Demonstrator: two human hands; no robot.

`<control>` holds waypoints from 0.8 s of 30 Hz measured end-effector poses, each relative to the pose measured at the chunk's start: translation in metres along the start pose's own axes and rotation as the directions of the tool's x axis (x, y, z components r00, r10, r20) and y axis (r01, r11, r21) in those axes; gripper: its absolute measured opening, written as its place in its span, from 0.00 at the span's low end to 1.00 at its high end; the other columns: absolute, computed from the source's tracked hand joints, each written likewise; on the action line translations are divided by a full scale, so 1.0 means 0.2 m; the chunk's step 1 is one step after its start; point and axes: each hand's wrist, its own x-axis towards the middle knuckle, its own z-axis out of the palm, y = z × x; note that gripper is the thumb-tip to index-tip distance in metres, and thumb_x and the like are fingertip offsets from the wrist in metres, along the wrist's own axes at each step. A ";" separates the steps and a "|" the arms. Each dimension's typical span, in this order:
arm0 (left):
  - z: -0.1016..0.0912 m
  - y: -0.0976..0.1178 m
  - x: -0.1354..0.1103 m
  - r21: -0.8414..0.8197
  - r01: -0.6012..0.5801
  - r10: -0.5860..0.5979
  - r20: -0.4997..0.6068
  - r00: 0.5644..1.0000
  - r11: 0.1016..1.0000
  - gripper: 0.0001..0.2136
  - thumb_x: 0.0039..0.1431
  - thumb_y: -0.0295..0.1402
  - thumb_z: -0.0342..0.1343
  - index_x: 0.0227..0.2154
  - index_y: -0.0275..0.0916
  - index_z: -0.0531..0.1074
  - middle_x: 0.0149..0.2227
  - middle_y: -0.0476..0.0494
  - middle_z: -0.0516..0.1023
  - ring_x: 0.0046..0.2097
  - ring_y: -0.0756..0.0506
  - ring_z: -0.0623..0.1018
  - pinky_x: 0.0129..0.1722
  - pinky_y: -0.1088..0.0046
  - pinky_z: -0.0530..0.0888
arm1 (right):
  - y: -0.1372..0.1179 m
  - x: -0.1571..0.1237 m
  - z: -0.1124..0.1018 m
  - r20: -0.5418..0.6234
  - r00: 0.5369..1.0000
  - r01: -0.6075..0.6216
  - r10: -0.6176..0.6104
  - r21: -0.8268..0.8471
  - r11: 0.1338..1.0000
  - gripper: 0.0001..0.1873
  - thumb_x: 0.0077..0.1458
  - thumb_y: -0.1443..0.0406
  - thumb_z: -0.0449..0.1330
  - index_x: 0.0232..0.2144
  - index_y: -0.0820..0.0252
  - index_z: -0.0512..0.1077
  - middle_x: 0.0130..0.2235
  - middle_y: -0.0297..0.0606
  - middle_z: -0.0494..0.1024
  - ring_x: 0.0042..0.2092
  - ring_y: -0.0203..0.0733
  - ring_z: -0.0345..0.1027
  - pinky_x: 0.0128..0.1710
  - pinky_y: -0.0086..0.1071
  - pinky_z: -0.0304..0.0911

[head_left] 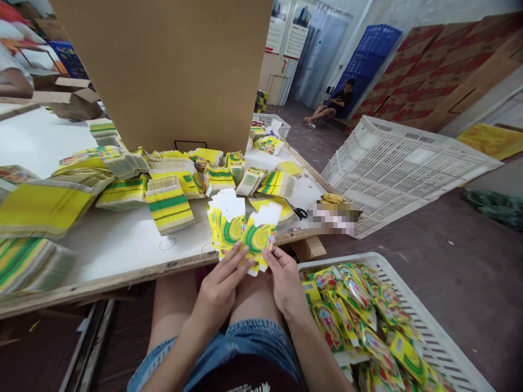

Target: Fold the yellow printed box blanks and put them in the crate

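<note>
My left hand (220,288) and my right hand (284,280) meet at the table's front edge, above my lap. Together they grip a small yellow-and-green carton (258,235) with a white flap standing up. Fingers of both hands close on its lower end. Just to its left, a few more such cartons (226,220) stand in a bunch, touching my left fingertips. A white crate (437,337) to my right holds several folded yellow-green cartons (359,321).
Stacks of flat yellow-green carton blanks (167,204) cover the white table (122,245). A tall brown cardboard sheet (163,71) stands behind them. Scissors (298,211) lie near the right corner. An upturned white crate (400,163) leans beyond. A person (333,106) sits far back.
</note>
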 end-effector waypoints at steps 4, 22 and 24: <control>0.02 0.09 0.04 -0.445 0.285 -0.305 0.028 0.952 0.849 0.23 0.63 0.23 0.51 0.60 0.45 0.66 0.64 0.41 0.65 0.66 0.41 0.63 0.66 0.61 0.60 | -0.06 -0.06 -0.05 0.060 0.998 0.035 -0.029 -0.098 0.995 0.15 0.50 0.56 0.68 0.35 0.60 0.77 0.37 0.39 0.82 0.35 0.42 0.74 0.35 0.32 0.67; 0.08 0.12 0.05 -0.832 0.553 -0.604 0.418 0.679 0.046 0.23 0.55 0.41 0.63 0.53 0.39 0.74 0.50 0.36 0.80 0.52 0.36 0.78 0.54 0.61 0.72 | -0.05 -0.19 -0.08 0.159 0.987 0.065 -0.013 -0.328 0.942 0.21 0.59 0.51 0.58 0.38 0.62 0.78 0.38 0.44 0.82 0.39 0.47 0.74 0.41 0.35 0.69; 0.10 0.13 0.06 -0.813 0.580 -0.675 0.399 0.621 0.054 0.21 0.55 0.40 0.63 0.51 0.38 0.75 0.45 0.37 0.82 0.48 0.38 0.80 0.50 0.63 0.75 | -0.05 -0.22 -0.06 0.176 0.984 0.035 0.031 -0.356 0.934 0.24 0.59 0.48 0.57 0.37 0.64 0.79 0.35 0.44 0.82 0.36 0.47 0.74 0.35 0.34 0.70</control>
